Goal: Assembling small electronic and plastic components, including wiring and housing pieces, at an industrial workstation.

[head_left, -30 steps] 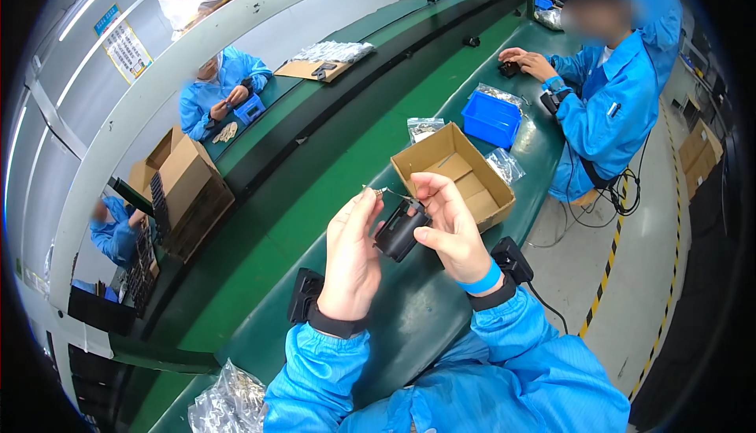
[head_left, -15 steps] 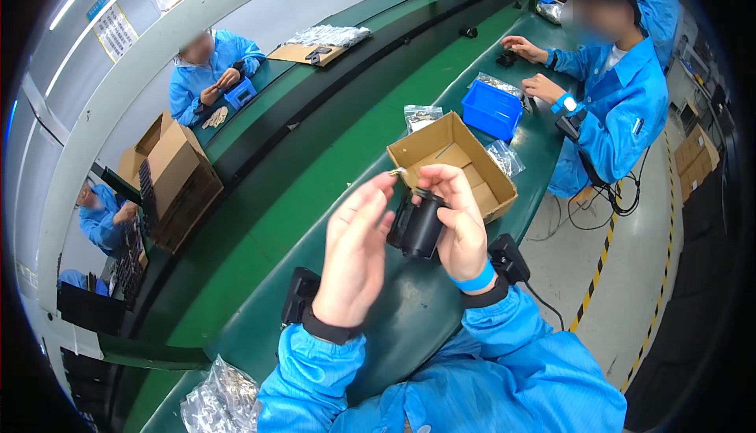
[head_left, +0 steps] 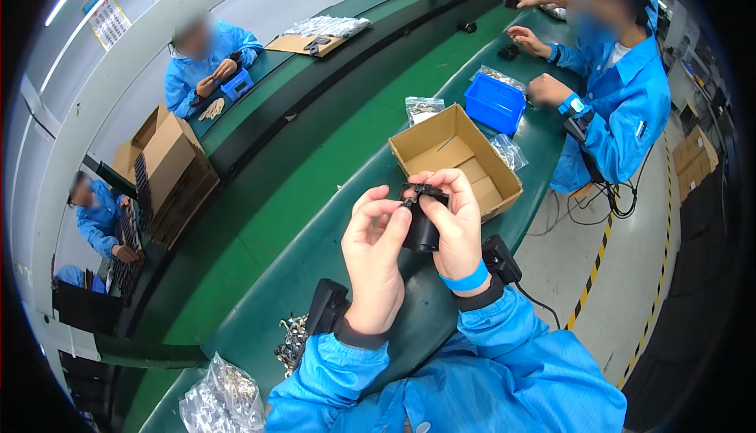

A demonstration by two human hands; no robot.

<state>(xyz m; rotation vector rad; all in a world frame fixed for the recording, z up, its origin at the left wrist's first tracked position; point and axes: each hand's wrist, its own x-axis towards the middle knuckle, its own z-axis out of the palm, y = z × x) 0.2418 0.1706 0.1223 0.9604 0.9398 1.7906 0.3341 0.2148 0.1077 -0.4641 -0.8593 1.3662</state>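
My right hand (head_left: 457, 224) grips a black cylindrical plastic part (head_left: 421, 224), held upright above the green workbench (head_left: 315, 228). My left hand (head_left: 374, 256) is beside it, thumb and forefinger pinched at the part's upper left edge, where a small metal piece seems to sit. A blue band is on my right wrist, and both sleeves are blue. An open cardboard box (head_left: 457, 157) lies just beyond my hands.
A blue bin (head_left: 494, 102) and clear bags of small parts (head_left: 425, 108) sit past the box. A bag of metal parts (head_left: 224, 397) and loose metal pieces (head_left: 293, 338) lie near my left elbow. Other workers in blue sit to the right (head_left: 614, 102) and across the conveyor (head_left: 206, 59).
My hands and the black part have shifted slightly right and down in view. My left fingers have closed in on the part's top edge.
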